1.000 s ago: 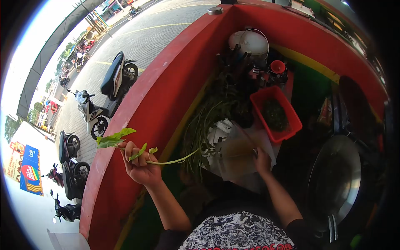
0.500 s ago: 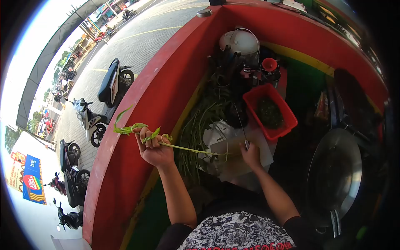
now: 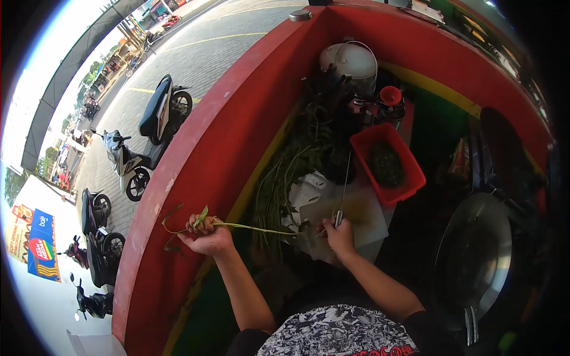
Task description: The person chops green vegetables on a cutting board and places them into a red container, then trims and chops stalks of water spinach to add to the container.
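My left hand (image 3: 208, 234) is closed round a long leafy green stem (image 3: 255, 228), its leaves hanging out past my fingers on the left. The bare end of the stem reaches right, to the edge of a pale cutting board (image 3: 371, 216). Over that board my right hand (image 3: 339, 236) grips a knife (image 3: 345, 187) by its handle, the long thin blade pointing away from me. A heap of similar green stems (image 3: 274, 184) lies beyond and left of the board, next to crumpled white plastic (image 3: 309, 188).
A red basin (image 3: 414, 190) with cut greens stands beyond the board. Behind it are a red funnel-shaped item (image 3: 390, 95) and a white bucket (image 3: 355, 62). A large wok (image 3: 475, 255) is at the right. A red low wall (image 3: 199, 160) runs along the left, with parked motorbikes (image 3: 127, 157) outside.
My left hand has lowered and turned with the stem. My right hand has moved left with the knife, bringing it closer to the stem's end. The view has shifted slightly.
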Tool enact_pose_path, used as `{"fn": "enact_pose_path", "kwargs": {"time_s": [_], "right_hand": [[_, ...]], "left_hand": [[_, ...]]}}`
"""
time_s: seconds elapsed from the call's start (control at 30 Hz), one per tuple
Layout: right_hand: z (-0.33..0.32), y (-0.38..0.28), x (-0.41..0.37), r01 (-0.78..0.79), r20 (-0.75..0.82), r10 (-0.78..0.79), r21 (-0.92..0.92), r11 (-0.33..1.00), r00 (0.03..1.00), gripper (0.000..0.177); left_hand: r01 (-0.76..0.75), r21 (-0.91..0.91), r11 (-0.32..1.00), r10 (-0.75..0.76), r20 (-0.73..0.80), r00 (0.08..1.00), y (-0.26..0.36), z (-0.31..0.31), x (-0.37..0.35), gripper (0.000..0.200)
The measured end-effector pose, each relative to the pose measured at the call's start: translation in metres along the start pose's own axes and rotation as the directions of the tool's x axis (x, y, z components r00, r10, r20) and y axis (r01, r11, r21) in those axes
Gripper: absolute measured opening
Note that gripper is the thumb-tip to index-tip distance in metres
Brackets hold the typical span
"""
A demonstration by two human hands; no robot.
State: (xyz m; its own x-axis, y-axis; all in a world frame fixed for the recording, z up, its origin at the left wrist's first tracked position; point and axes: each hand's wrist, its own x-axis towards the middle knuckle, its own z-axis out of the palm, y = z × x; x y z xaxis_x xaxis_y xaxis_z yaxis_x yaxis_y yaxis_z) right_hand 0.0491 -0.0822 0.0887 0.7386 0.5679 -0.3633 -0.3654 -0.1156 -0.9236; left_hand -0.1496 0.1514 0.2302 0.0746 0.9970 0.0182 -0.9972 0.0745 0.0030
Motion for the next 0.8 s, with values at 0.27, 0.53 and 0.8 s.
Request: {"fn": "enact_pose_path", "kwargs": {"time_s": [0.27, 0.53, 0.8], "right_hand": [[0.014, 0.067, -0.018, -0.309, 0.094, 0.296, 0.379, 0.872, 0.951, 0.019], [0.037, 0.049, 0.014, -0.148, -0.067, 0.191, 0.410, 0.900, 0.979, 0.012], [0.040, 0.011, -0.019, -0.078, -0.121, 0.161, 0.509, 0.857, 0.979, 0.014]], "left_hand": [[-0.011, 0.090, 0.996, 0.050, -0.449, 0.892, 0.010, -0.057, -0.034, 0.049], [0.222, 0.091, 0.971, -0.155, -0.473, 0.868, 0.046, -0.123, -0.079, 0.039], [0.411, 0.911, -0.043, 0.355, -0.370, 0.858, 0.022, -0.108, -0.100, 0.068]]}}
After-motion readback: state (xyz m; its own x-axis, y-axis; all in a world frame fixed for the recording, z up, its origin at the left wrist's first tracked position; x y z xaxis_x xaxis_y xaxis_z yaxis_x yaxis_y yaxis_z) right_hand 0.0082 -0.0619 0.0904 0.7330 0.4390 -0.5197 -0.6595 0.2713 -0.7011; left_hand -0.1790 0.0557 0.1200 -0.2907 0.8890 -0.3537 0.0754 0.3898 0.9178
